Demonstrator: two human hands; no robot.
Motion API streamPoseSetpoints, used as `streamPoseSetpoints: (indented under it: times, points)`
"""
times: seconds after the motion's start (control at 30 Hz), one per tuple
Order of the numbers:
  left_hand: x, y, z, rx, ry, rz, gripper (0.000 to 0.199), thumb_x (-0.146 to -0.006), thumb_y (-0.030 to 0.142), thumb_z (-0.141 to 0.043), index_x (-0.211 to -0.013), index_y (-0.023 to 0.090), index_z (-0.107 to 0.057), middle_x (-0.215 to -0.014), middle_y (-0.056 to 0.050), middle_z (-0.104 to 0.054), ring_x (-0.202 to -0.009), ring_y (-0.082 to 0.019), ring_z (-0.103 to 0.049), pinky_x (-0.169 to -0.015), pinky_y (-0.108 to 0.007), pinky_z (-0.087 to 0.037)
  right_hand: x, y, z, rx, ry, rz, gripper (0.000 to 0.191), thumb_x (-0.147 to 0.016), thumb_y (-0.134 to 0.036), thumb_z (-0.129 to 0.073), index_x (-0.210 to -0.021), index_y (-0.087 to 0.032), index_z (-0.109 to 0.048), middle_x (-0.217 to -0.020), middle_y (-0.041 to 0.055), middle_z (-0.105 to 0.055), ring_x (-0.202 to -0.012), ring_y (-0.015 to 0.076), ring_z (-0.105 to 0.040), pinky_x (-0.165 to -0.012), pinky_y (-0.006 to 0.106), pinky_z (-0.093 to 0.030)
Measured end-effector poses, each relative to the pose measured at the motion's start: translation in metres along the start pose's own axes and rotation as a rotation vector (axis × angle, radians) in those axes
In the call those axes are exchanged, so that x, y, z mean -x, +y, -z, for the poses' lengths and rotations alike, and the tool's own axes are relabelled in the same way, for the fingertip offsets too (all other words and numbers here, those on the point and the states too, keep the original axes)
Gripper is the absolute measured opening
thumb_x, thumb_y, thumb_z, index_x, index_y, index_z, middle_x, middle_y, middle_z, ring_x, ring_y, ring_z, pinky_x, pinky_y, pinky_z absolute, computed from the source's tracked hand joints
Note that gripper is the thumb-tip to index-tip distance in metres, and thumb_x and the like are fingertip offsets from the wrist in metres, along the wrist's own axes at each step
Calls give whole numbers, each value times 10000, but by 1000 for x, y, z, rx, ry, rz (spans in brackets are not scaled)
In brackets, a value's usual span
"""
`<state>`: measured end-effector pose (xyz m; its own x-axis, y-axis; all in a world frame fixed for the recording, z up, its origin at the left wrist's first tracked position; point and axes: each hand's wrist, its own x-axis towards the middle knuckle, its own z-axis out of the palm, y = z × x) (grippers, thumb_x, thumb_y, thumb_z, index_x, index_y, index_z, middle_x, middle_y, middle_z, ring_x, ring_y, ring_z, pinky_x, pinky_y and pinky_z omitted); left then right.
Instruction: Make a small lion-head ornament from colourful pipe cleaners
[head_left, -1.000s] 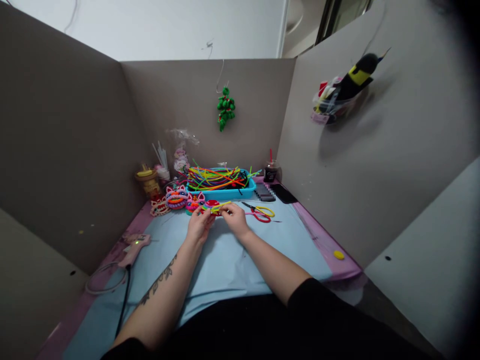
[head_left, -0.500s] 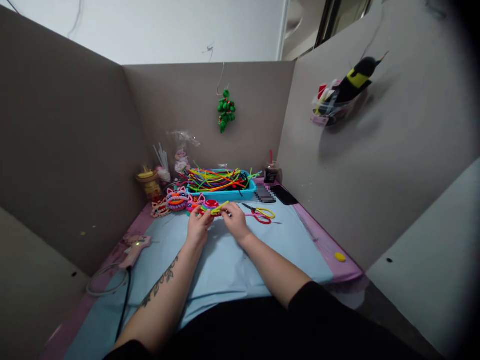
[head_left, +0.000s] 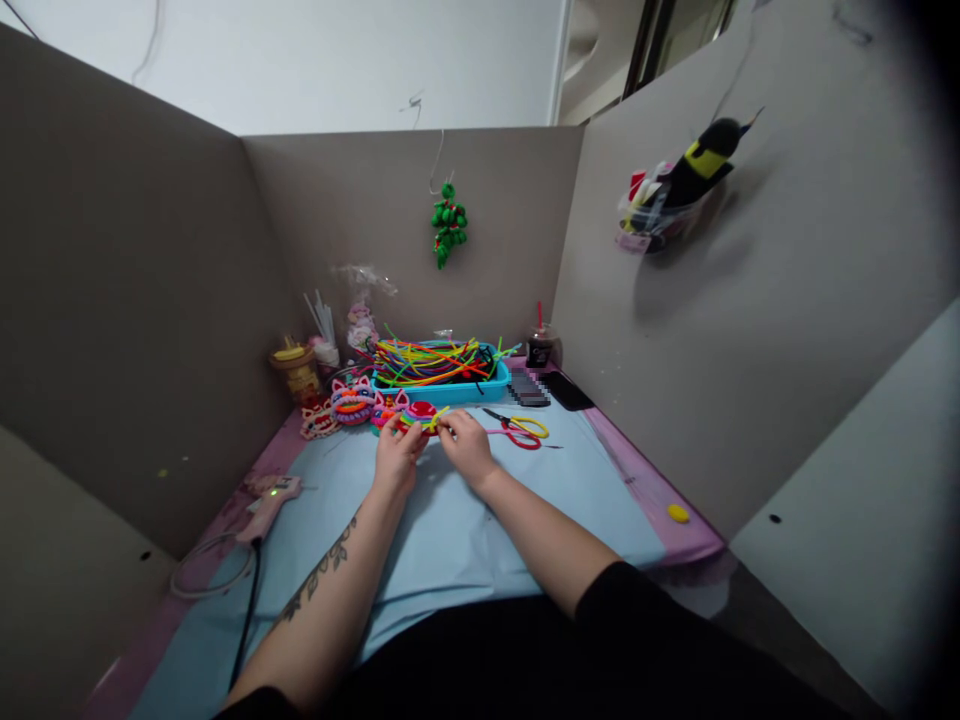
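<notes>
Over the blue cloth, my left hand grips a small piece of coloured stems with a red middle. My right hand is close beside it, its fingers pinched on a short yellow stem at the piece's right side. Behind and left of my left hand are several ring-shaped pieces with pink ears. Scissors with yellow and red handles lie right of my right hand, beside a pink stem.
A blue tray full of coloured stems stands behind my hands. A pink glue gun with its cable lies left. Dark phone, drink cup and yellow disc are right. Grey panels enclose the table.
My right hand has moved slightly left, closer to my left hand. The yellow stem shows shorter and more bent beside the coloured piece. The whole view has shifted slightly.
</notes>
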<state>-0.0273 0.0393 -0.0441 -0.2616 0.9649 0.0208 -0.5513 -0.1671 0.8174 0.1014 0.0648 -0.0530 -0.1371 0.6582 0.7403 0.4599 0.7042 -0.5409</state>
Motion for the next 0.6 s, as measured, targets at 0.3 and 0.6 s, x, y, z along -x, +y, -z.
streamPoseSetpoints:
  times: [0.3, 0.6]
  points:
    - [-2, 1, 2, -25, 41, 9, 549, -517, 255, -823, -965, 205, -511, -752, 42, -619, -618, -60, -562, -656, -200, -427, 2, 1, -11, -213, 90, -234, 121, -752, -209, -573, -724, -211, -690, -817, 48, -630, -849, 180, -580, -781, 315, -473]
    - [-2, 2, 2, -50, 4, 109, 562, -489, 267, -843, -955, 203, -535, -815, 19, -633, -707, -100, -596, -686, -251, -439, 3, 8, -19, -513, 42, -497, 149, -713, -298, -645, -750, -167, -704, -1079, 97, -603, -1031, 206, -577, -936, 351, -424]
